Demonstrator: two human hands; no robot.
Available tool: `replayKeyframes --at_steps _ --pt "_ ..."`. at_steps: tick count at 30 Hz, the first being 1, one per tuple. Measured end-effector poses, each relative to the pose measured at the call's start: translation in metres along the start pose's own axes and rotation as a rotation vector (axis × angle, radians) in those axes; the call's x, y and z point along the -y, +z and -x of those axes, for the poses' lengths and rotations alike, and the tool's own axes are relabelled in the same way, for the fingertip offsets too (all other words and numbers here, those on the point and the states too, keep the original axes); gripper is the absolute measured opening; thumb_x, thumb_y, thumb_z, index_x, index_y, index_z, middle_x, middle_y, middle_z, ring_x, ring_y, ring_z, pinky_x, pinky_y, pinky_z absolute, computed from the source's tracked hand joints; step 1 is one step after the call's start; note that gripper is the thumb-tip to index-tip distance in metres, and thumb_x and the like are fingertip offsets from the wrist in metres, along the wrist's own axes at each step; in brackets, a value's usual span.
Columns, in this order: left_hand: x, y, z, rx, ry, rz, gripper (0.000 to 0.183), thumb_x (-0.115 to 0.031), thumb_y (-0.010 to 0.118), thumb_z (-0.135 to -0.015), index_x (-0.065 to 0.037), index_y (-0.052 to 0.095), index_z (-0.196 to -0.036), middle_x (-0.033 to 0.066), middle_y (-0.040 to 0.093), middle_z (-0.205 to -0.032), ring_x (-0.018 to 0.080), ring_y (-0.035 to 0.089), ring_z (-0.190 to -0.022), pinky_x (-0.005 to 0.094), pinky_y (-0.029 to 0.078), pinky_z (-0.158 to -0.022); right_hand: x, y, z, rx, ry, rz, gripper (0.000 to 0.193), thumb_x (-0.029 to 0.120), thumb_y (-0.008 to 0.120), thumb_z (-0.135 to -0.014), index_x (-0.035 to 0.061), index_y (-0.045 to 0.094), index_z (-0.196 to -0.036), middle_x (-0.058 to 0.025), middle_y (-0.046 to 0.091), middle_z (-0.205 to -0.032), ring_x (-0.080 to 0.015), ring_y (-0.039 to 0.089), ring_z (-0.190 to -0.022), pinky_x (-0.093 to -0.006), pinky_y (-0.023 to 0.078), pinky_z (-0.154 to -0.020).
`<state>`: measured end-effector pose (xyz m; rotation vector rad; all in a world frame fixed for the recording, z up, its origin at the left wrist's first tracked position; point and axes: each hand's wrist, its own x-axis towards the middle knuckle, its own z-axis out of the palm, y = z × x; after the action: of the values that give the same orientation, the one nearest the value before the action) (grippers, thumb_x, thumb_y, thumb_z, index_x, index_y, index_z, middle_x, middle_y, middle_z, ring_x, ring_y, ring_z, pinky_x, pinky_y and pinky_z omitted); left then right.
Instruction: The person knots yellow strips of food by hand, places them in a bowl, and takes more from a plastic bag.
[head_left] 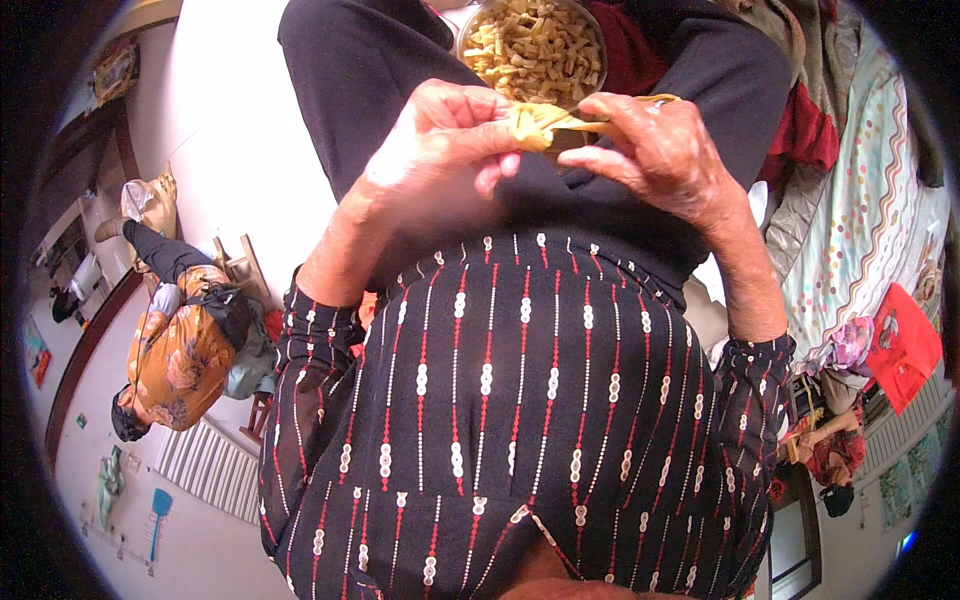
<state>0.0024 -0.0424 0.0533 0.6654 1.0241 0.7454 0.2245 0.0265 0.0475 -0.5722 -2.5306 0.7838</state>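
Sitting with my knees spread in dark trousers (350, 90), I have a pale floor (230, 90) showing bright at the upper left of the frame. Out at the left side, a person in an orange flowered top (180, 345) appears sideways near a wooden stool (238, 268), with a white slatted panel (210, 470) and a blue swatter (160, 515) toward the lower left. A dotted pale cloth (850, 210) spreads down the right side, where a bright red sheet or bag (905, 345) lies (I can't tell which); below it, small and near the rim, is another person in red (838, 450). My black blouse (520, 400), striped with red and white beading-like lines, fills the lower middle.

Between my hands, at upper centre, is a yellow strip (535, 125), soft-looking, bunched into a thick, knot-like fold at its left and drawn thin toward the right. My left hand (440, 135) pinches the thick fold between thumb and fingers. My right hand (660, 150) grips the narrow part under its fingers, thumb standing off below, and a thin loop pokes out above the knuckles. Just beyond, a round bowl (604, 55) is heaped with short, yellowish-tan pieces (530, 50).
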Motion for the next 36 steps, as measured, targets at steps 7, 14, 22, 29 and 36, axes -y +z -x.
replayKeyframes --at_steps 7,14,22,29,36 --pt "-0.005 -0.005 0.008 0.001 0.057 -0.132 0.018 -0.012 0.061 -0.085 0.005 0.063 -0.079 0.0075 0.060 -0.061 0.0066 0.051 -0.041 0.0170 0.040 -0.037 -0.008 -0.006 0.006 0.038 -0.013 -0.193 0.017 0.012 0.064 -0.081 0.0001 0.061 -0.092 -0.0129 0.064 -0.077 -0.0269 0.063 -0.063 -0.0334 0.049 -0.054" --pt "-0.010 -0.017 0.017 0.000 0.025 -0.201 0.017 -0.011 0.062 -0.083 0.005 0.063 -0.078 0.0086 0.060 -0.058 0.0080 0.050 -0.038 0.0184 0.039 -0.035 -0.017 -0.020 0.014 0.052 0.049 -0.331 0.009 0.006 0.062 -0.082 -0.0009 0.062 -0.088 -0.0154 0.063 -0.078 -0.0261 0.063 -0.064 -0.0325 0.048 -0.055" --pt "-0.005 -0.032 0.012 0.083 0.068 -0.106 0.019 -0.015 0.061 -0.085 0.004 0.065 -0.084 0.0078 0.063 -0.068 0.0087 0.056 -0.051 0.0185 0.044 -0.049 -0.015 -0.023 0.004 0.156 0.285 -0.585 0.012 0.008 0.060 -0.085 -0.0027 0.063 -0.088 -0.0093 0.060 -0.069 -0.0132 0.052 -0.052 -0.0241 0.039 -0.050" --pt "0.014 -0.038 0.007 0.087 0.109 -0.025 0.043 -0.034 0.047 -0.092 0.006 0.061 -0.092 0.0125 0.063 -0.076 0.0131 0.058 -0.058 0.0230 0.048 -0.055 -0.011 -0.023 0.001 0.242 0.484 -0.685 0.016 0.012 0.059 -0.087 -0.0027 0.065 -0.089 -0.0038 0.063 -0.074 -0.0071 0.057 -0.070 -0.0221 0.045 -0.064" --pt "0.023 -0.035 0.002 0.038 0.203 -0.163 0.038 -0.031 0.051 -0.091 0.005 0.059 -0.100 0.0094 0.063 -0.087 0.0135 0.060 -0.077 0.0261 0.048 -0.075 -0.014 -0.011 0.010 0.144 0.435 -0.704 0.016 0.013 0.060 -0.087 -0.0022 0.065 -0.088 0.0007 0.054 -0.064 -0.0046 0.046 -0.059 -0.0211 0.037 -0.053"
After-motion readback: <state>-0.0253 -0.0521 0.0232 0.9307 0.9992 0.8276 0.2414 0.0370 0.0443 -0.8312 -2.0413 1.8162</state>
